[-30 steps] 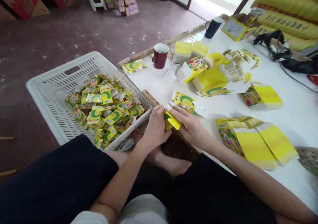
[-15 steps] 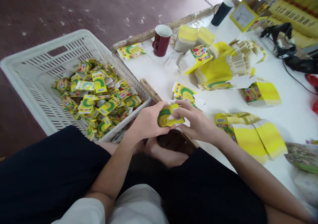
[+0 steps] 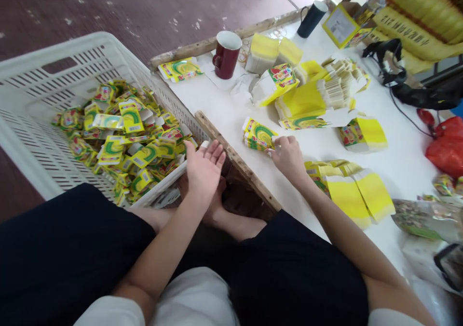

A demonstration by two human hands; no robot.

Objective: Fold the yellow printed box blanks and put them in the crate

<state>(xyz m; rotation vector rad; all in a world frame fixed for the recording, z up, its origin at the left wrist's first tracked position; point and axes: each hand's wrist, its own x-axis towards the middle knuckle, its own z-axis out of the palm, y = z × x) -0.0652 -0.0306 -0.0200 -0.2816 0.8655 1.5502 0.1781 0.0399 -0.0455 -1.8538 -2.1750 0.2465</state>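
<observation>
My left hand [image 3: 204,169] is open, palm up and fingers stretched, beside the basket's near rim; it holds nothing, and a white covering wraps one fingertip. On the white tabletop, my right hand [image 3: 290,158] has its fingertips closed at the right end of a small stack of flat yellow-green printed cartons [image 3: 258,134]. It pinches the end of a carton there; the fingers partly hide that end. Left of my legs, a white plastic basket [image 3: 29,123] holds a heap of small yellow-green cartons [image 3: 144,155].
A maroon mug [image 3: 227,56] and a dark mug [image 3: 313,19] stand toward the back. Bundles of yellow cartons [image 3: 300,99] and yellow card stacks [image 3: 347,196] lie on the table. A wooden edge strip [image 3: 238,164] borders it. A red bag [image 3: 448,145] lies at right.
The small carton that both hands held is gone from them. My left hand has moved left and opened toward the basket; my right hand has moved right to the carton stack. The view has shifted slightly.
</observation>
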